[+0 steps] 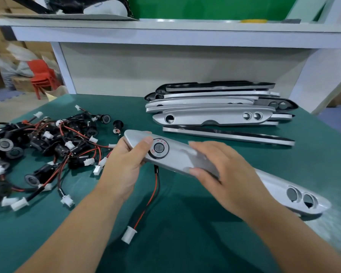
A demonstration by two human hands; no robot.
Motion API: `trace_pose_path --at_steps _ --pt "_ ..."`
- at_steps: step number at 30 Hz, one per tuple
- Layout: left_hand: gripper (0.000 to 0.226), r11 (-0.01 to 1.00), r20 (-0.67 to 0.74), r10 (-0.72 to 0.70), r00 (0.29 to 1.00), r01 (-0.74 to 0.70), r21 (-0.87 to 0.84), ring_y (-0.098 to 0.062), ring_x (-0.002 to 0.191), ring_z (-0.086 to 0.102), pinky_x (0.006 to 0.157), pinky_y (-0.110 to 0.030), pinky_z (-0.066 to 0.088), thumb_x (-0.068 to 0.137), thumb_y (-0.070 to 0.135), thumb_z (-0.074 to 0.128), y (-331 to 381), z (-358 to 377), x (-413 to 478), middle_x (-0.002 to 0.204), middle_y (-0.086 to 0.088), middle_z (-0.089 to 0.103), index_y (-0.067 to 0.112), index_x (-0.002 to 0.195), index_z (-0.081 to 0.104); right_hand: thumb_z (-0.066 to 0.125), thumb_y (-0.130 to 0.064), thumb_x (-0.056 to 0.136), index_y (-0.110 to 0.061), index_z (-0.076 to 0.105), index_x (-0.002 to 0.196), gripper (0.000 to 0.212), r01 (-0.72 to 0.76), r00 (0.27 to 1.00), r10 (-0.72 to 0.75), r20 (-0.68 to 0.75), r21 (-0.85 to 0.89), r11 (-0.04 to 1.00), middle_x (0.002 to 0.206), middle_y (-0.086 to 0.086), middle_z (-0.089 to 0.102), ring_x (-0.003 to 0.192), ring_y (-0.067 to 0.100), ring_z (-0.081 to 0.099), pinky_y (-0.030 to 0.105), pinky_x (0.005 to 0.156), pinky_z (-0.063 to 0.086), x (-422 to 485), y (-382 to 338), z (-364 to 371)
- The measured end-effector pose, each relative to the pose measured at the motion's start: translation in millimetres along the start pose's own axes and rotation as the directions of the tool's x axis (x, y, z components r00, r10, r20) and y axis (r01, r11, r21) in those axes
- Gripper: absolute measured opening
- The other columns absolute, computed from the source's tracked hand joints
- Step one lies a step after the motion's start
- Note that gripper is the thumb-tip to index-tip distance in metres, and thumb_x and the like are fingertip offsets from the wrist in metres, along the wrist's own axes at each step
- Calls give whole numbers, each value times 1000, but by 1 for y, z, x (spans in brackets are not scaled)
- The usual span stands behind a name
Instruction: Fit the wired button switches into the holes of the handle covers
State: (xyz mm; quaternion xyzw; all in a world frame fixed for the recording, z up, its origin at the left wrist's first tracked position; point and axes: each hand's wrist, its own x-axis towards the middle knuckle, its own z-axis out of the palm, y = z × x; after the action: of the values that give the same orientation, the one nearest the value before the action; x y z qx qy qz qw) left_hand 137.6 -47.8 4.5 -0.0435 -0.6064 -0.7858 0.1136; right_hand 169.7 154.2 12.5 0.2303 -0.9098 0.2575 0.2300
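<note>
— Over the middle of the tabletop (185,251), what is being handled?

— One silver handle cover (177,157), held slantwise from far left to near right. Its right end comes low near the tabletop's right edge; contact there cannot be confirmed.

— Is a switch fitted?

— Yes. A black button switch (159,148) sits in the hole at the cover's left end, ringed by red lettering. Its red-and-black wire (155,191) hangs below the cover and ends in a white connector (128,234) towards the front edge. The two holes (300,196) at the right end show no buttons.

— State of the hands?

— The left hand (124,164) grips the cover's left end, the thumb laid on top just beside the switch and the fingers curled underneath. The right hand (220,174) is blurred. It lies across the cover's middle, fingers (203,149) pressed together over the top and the thumb at the near edge, holding it.

— Other stock?

— Loose switches (37,146), black with red and black leads and white plugs, lie tangled in a pile along the left edge. A stack of covers (215,107) stands at the far right corner, one of them showing three open holes. A single cover (224,134) lies just in front of the stack. A white shelf (165,32) spans the far side, and red chairs (41,75) stand stacked on the floor beyond the left corner.
</note>
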Motion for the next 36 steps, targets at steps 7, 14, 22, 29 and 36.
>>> trace_pose_path --at_steps 7,14,22,29,36 --pt "27 999 4 -35 999 34 41 -17 87 65 86 -38 48 85 23 64 1 -5 -5 94 -7 71 6 105 61 55 -39 92 -39 52 129 37 -35 992 23 126 91 995 122 -17 53 115 7 45 35 97 39 40 -34 22" --pt "51 976 127 -90 988 62 206 -25 107 63 98 -44 45 73 37 69 7 -18 -1 110 -8 70 10 114 58 65 -41 82 -36 59 113 32 -17 998 12 55 79 997 109 -19 54 105 9 48 37 90 41 38 -34 21" --pt "26 937 152 -176 973 118 329 -9 81 53 78 -30 38 65 46 79 8 -18 -6 91 11 72 40 90 74 43 -75 73 -39 48 116 57 -348 880 344 328 -49 936 97 -17 57 97 13 53 32 85 39 37 -19 8" --pt "12 888 86 -129 988 77 453 -3 65 65 62 -15 45 83 34 68 4 -17 -7 79 9 74 24 87 72 33 -81 74 -29 42 83 54 -318 889 375 263 -233 919 79 -11 50 80 16 48 35 74 32 40 -25 15" --pt "22 931 138 -180 974 123 343 -8 80 67 76 -28 47 81 41 68 6 -15 -11 93 4 75 26 96 69 30 -81 74 -26 43 83 57 -273 931 318 180 -235 933 78 -10 51 81 18 49 35 73 30 37 -24 18"
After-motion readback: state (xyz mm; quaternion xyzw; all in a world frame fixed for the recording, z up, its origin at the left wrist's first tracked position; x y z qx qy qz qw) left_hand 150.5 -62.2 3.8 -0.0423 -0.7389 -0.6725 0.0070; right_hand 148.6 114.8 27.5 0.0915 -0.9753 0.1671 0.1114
